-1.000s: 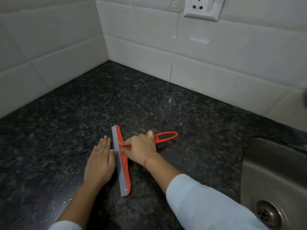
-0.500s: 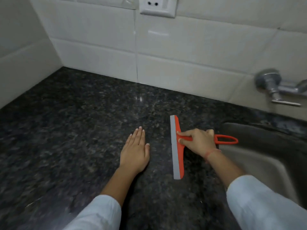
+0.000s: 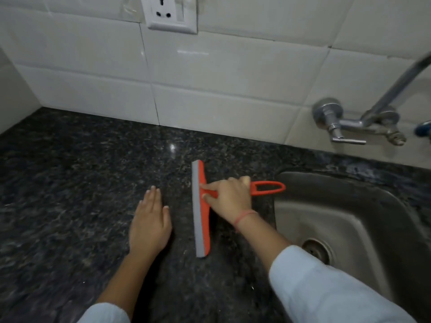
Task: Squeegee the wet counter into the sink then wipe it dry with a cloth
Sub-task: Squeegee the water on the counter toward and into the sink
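An orange squeegee [image 3: 202, 220] with a grey rubber blade lies blade-down on the dark speckled granite counter [image 3: 81, 183], its blade running front to back. My right hand [image 3: 229, 197] is shut on its handle, whose looped end reaches the edge of the steel sink [image 3: 363, 220]. My left hand [image 3: 150, 222] rests flat on the counter, fingers together, a little left of the blade and apart from it. No cloth is in view.
White tiled walls [image 3: 233, 89] rise behind and to the left of the counter. A wall socket [image 3: 171, 14] sits above. A chrome tap [image 3: 349, 127] hangs over the sink, whose drain [image 3: 317, 249] shows by my right sleeve.
My right hand has dragged the squeegee rightward across the counter from near the left corner to beside the sink. My left hand followed, still flat on the counter.
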